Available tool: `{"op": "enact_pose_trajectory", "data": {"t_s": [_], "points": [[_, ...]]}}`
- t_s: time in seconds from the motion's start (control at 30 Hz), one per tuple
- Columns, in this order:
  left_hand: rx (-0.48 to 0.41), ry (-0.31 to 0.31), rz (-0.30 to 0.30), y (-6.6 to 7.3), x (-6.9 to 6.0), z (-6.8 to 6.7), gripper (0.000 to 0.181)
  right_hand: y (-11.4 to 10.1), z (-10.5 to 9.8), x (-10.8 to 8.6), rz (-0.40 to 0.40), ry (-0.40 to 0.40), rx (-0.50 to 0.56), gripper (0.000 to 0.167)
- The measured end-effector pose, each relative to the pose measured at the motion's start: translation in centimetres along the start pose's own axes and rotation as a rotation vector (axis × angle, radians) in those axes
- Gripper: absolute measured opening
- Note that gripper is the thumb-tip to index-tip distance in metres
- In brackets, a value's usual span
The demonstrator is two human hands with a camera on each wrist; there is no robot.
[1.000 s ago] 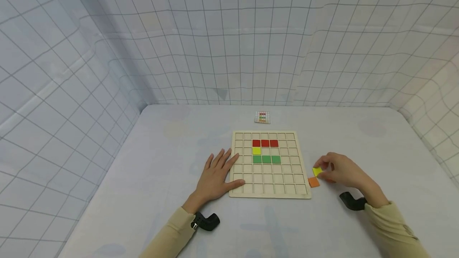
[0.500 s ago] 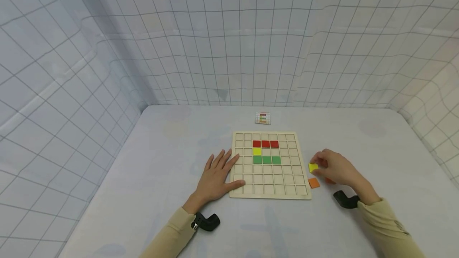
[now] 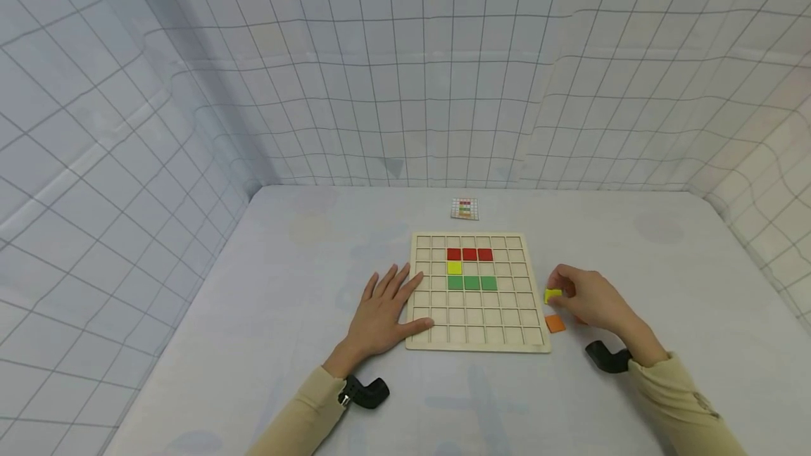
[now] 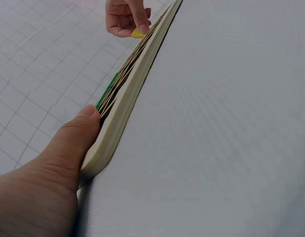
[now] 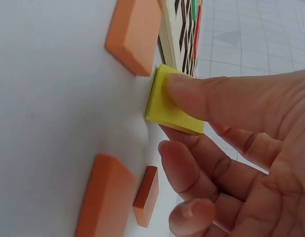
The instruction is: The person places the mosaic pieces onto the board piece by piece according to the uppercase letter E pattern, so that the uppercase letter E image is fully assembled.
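Note:
A pale wooden grid board lies flat on the table. In its cells sit three red tiles, one yellow tile and three green tiles. The left hand rests spread on the board's left edge, thumb over the frame. Just off the board's right edge, the right hand pinches another yellow tile between thumb and fingers, the tile tilted up close to the tabletop. An orange tile lies below that hand. More orange tiles show in the right wrist view, mostly hidden by the hand in the head view.
Behind the board lies a small card printed with a coloured grid pattern. White cloth with a line grid hangs around the back and sides of the white table. Black wrist mounts sit on both arms.
The right hand has shifted left toward the board with the yellow tile pinched, and the tile has tilted more upright. The left hand has stayed in place.

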State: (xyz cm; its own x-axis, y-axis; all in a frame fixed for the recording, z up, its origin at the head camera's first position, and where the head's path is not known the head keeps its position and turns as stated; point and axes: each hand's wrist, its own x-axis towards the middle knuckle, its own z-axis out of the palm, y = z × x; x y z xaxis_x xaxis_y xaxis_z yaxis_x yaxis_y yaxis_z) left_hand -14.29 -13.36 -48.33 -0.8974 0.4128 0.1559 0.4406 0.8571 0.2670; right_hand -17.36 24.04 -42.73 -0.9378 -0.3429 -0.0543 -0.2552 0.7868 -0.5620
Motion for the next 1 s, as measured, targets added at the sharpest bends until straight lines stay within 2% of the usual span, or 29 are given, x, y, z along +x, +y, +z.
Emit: {"op": "enact_pose_trajectory", "data": {"t_s": [0.17,0.37,0.47,0.73,1.0], "points": [[-0.001,0.0,-0.003,0.0,0.0,0.0,0.085,-0.3,0.1,-0.1,-0.007,0.016,0.035,0.013],[-0.006,-0.001,-0.005,0.1,-0.1,-0.1,0.085,-1.3,0.8,0.3,-0.093,0.116,0.03,0.016],[-0.01,0.003,-0.001,0.1,-0.1,-0.1,0.085,-2.2,1.5,0.6,-0.129,0.134,0.055,0.018],[-0.015,0.005,0.002,0.1,-0.1,0.0,0.084,-4.6,3.5,1.6,-0.237,0.115,0.137,0.017],[0.003,0.006,0.001,0.1,0.0,-0.1,0.085,-6.8,5.1,2.9,-0.249,0.036,0.15,0.013]]}}
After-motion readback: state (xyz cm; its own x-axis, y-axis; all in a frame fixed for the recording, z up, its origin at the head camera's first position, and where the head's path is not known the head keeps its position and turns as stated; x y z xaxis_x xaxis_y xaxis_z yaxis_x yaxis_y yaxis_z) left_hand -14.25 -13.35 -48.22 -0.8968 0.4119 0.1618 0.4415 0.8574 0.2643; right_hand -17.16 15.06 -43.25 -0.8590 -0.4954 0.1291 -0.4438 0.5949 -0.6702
